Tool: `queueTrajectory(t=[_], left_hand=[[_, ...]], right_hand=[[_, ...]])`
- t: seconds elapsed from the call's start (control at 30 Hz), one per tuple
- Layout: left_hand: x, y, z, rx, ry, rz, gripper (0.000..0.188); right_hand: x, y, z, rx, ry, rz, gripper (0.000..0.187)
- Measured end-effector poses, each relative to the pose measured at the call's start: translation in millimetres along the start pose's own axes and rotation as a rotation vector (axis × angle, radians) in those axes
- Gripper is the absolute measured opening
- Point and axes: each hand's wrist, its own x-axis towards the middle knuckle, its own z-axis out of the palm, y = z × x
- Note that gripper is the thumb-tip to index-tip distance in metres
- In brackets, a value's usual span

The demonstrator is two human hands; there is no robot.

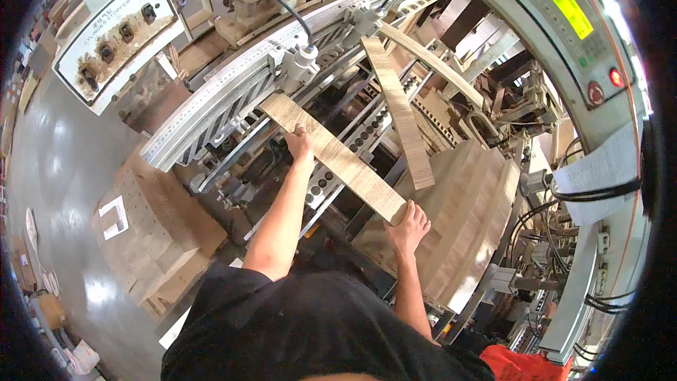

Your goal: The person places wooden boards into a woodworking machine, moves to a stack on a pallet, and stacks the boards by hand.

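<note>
A long, narrow wooden board point(338, 159) slants across the machine bed in front of me, its far end below a white clamp cylinder point(300, 63). My left hand point(301, 144) grips the near edge toward the far end, fingertips showing on the top face. At the near right end, my right hand point(409, 229) is closed round the corner, fingers over the end. A second wooden board point(400, 113) lies farther right, roughly alongside the first and apart from both hands. The undersides of the boards and my thumbs are mostly hidden.
Stacked boards point(458, 219) stand just right of my right hand. Another wood stack point(151, 229) is at lower left. A metal rail point(211, 92) runs behind the boards. A control panel point(564, 21) with a lit screen hangs upper right, a switch box point(116, 35) upper left.
</note>
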Motion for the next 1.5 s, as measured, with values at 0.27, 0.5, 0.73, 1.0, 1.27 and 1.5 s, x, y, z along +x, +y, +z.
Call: queueTrajectory(t=[0.27, 0.5, 0.73, 1.0, 1.27, 1.5], left_hand=[[2.6, -2.0, 18.5, -0.039, 0.211, 0.085, 0.047], [0.4, -2.0, 18.0, -0.159, 0.174, 0.129, 0.038], [4.3, -8.7, 19.5, -0.133, 0.153, 0.098, 0.035], [7.5, -8.1, 18.1, -0.058, 0.186, 0.072, 0.048], [-1.3, 1.4, 17.4, -0.114, 0.172, 0.133, 0.045], [-3.7, 1.6, 18.9, -0.091, 0.152, 0.054, 0.067]], right_hand=[[8.9, -17.6, 8.1, -0.085, 0.014, 0.057, 0.066], [10.5, -16.4, 9.6, -0.112, 0.005, 0.059, 0.070], [10.6, -18.3, 7.7, -0.109, 0.005, 0.067, 0.072], [10.1, -13.1, 9.1, -0.097, 0.002, 0.042, 0.069], [11.2, -11.0, 10.9, -0.098, 0.040, 0.022, 0.068], [9.6, -10.0, 4.7, -0.021, 0.055, 0.022, 0.064]])
